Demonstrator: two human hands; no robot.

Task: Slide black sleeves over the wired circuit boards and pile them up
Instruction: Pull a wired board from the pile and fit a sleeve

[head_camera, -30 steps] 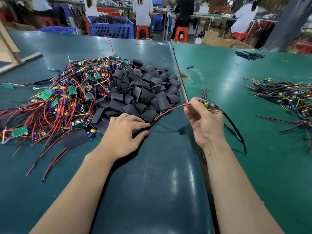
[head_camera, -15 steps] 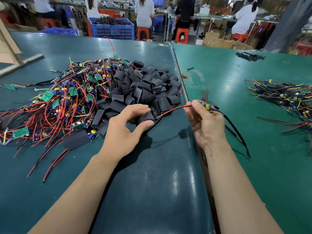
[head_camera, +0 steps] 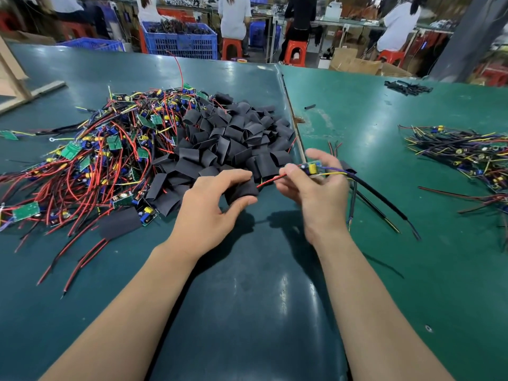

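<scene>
We see the green counter [head_camera: 357,270] carrying a big tangle of red-wired circuit boards [head_camera: 90,166] on the left, a heap of black sleeves [head_camera: 233,144] just beside it at centre, and a smaller pile of wired boards [head_camera: 467,158] well apart on the right. Our left hand [head_camera: 209,213], grip curled, pinches one black sleeve [head_camera: 242,189] at the near edge of the heap. Our right hand [head_camera: 316,188], grip closed, holds a wired circuit board [head_camera: 312,167] above the counter, its red wire [head_camera: 270,180] pointing at that sleeve's mouth.
</scene>
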